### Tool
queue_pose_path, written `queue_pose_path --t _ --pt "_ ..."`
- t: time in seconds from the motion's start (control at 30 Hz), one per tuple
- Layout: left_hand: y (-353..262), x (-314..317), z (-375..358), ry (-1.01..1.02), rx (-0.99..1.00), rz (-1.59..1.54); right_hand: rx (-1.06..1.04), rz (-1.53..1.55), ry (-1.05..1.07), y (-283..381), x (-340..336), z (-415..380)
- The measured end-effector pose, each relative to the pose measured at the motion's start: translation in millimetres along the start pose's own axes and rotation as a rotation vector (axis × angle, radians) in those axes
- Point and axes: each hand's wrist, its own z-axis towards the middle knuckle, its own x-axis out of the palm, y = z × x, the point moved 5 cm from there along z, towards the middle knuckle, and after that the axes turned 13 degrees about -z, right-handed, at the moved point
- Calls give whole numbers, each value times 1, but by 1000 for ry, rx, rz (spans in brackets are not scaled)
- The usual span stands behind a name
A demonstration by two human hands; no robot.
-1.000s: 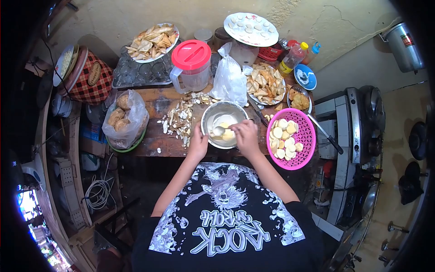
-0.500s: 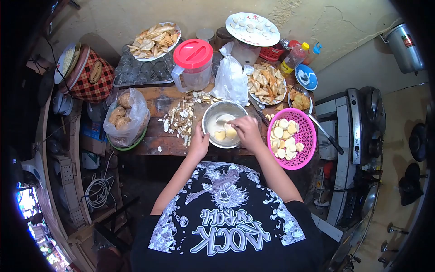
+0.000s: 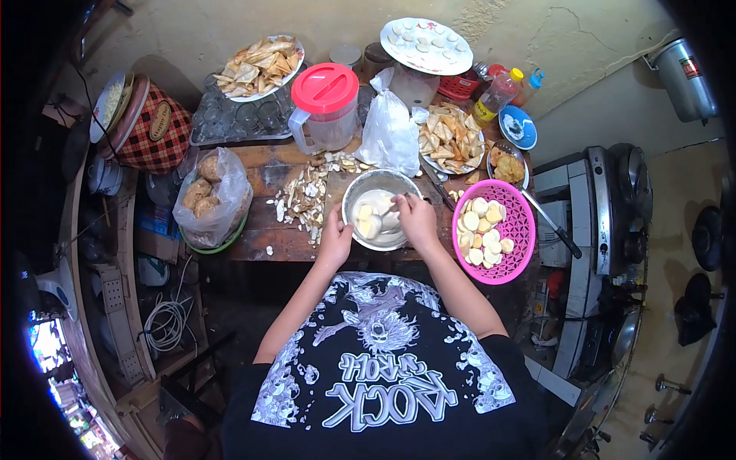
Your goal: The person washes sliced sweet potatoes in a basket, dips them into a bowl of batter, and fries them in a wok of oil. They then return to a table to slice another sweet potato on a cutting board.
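A round metal bowl (image 3: pixel 381 172) with pale, milky batter stands at the table's front edge, and a few yellowish-white slices (image 3: pixel 365 211) sit in the batter. My left hand (image 3: pixel 335 241) grips the bowl's left rim, thumb uppermost. Over its right side, my right hand (image 3: pixel 418 222) is closed on the handle of a spoon (image 3: pixel 376 224), whose head dips into the batter at the slices. Just right of my right hand is a pink perforated basket (image 3: pixel 523 249) of pale round slices (image 3: pixel 481 230). Peelings (image 3: pixel 303 201) are strewn left of the bowl.
Behind the bowl stand a knotted white plastic bag (image 3: pixel 387 130) and a red-lidded pitcher (image 3: pixel 326 111). Plates of folded triangular pastries (image 3: pixel 451 138) sit further back. A knife (image 3: pixel 437 184) and a long-handled skimmer (image 3: pixel 548 218) lie to the right; a bag of round brown items (image 3: pixel 207 192) is left.
My right hand has shifted slightly right within the bowl area. The spoon and slices in the batter now sit further left, while my left hand stays at the rim.
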Motion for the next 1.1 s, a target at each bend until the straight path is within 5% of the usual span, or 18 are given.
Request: queue_pose_path --t 0.1,0.2,0.37,0.7,0.93,1.1 --pt "-3 1 -2 0 -9 36 -88 249 -125 14 4 -10" --pt "0 -1 0 5 -1 71 -418 -101 -236 11 9 -17" --pt "1 -3 -1 13 1 111 -371 -144 -434 -13 -14 -10" --pt "3 -2 2 12 -5 75 -532 -48 -187 0 -2 -35" --pt "3 -2 3 5 -17 139 -398 -157 -477 -22 -10 -31" --pt "9 -6 5 29 -27 177 -426 -137 -165 -14 9 -29"
